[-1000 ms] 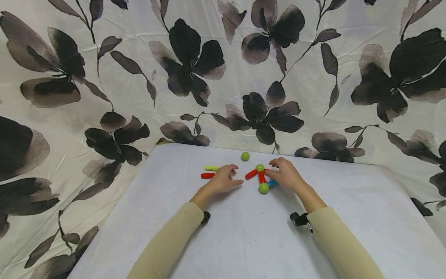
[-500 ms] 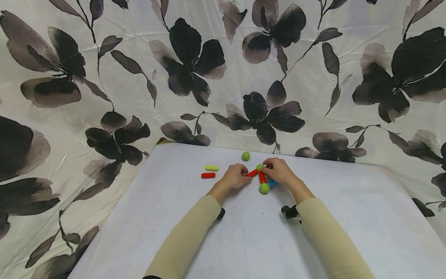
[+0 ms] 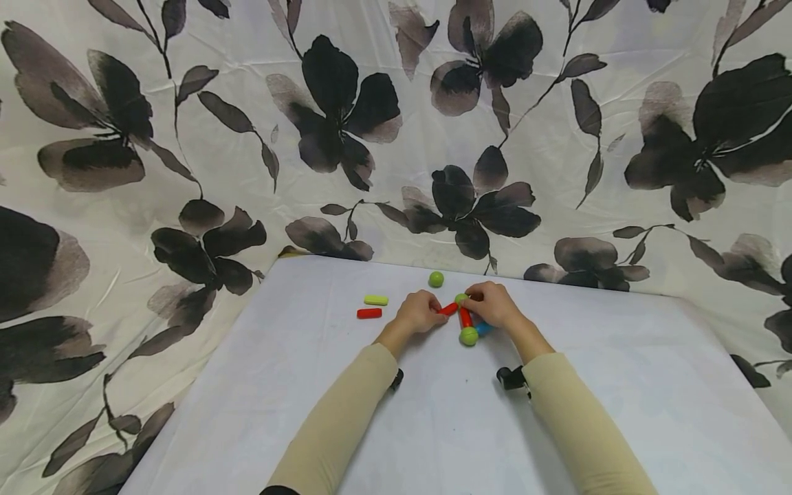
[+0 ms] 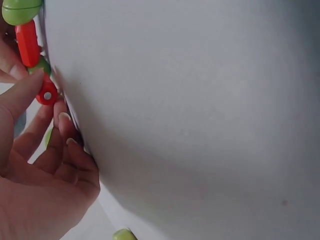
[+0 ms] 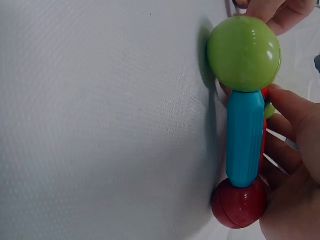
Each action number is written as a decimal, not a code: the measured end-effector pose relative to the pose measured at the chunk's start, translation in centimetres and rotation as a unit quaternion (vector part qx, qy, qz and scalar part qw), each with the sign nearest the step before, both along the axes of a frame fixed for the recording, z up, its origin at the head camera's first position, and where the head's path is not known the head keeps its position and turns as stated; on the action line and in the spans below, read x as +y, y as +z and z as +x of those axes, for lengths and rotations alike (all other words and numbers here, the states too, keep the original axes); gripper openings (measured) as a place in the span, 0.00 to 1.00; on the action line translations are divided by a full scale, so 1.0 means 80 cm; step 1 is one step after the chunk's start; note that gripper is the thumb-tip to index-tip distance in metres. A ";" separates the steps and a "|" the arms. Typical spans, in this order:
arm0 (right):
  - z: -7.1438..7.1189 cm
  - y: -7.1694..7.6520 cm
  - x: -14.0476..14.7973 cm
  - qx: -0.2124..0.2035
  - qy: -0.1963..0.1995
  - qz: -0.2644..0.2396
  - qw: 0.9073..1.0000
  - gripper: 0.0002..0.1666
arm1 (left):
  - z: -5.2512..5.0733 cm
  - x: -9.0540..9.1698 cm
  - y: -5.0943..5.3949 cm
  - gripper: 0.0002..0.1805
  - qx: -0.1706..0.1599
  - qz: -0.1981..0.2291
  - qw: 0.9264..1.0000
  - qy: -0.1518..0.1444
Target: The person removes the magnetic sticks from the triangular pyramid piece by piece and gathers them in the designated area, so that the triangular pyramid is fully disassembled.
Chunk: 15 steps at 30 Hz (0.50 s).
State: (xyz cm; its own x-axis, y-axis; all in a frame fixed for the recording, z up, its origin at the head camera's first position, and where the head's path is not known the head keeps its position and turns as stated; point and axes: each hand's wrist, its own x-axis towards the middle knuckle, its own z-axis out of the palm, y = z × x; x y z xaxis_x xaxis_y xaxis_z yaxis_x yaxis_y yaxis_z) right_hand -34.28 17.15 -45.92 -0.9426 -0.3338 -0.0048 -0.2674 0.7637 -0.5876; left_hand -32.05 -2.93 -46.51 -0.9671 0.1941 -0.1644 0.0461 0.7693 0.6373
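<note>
My left hand [image 3: 422,313] pinches a short red stick [image 3: 448,309]; the stick's round end [image 4: 47,95] shows between thumb and fingers in the left wrist view. The stick's other end meets the far green ball [image 3: 461,299], which my right hand [image 3: 493,306] holds at its right side with thumb and fingers. A second red stick [image 3: 465,317] runs from that ball to a near green ball [image 3: 468,336]. From the near ball a blue stick [image 5: 245,140] leads to a dark red ball [image 5: 239,202] beside my right palm, hidden in the head view.
A loose green ball [image 3: 436,279] lies at the table's back edge. Left of my left hand are a yellow-green stick [image 3: 375,300] and a red stick [image 3: 369,313]. Behind the white table [image 3: 433,426] hangs a floral cloth [image 3: 383,206].
My left hand has moved right from beside the loose sticks and taken hold of the red stick at the far ball. My right hand has shifted left, its fingers closing at that ball.
</note>
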 end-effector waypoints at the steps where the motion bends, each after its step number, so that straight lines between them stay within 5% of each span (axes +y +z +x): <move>1: 0.000 0.001 0.000 0.000 -0.001 -0.002 1.000 0.21 | 0.000 0.000 0.000 0.11 -0.001 0.002 1.000 0.001; 15: 0.001 0.000 0.001 0.002 0.000 -0.008 1.000 0.19 | 0.004 -0.001 0.005 0.10 -0.023 0.015 0.999 0.019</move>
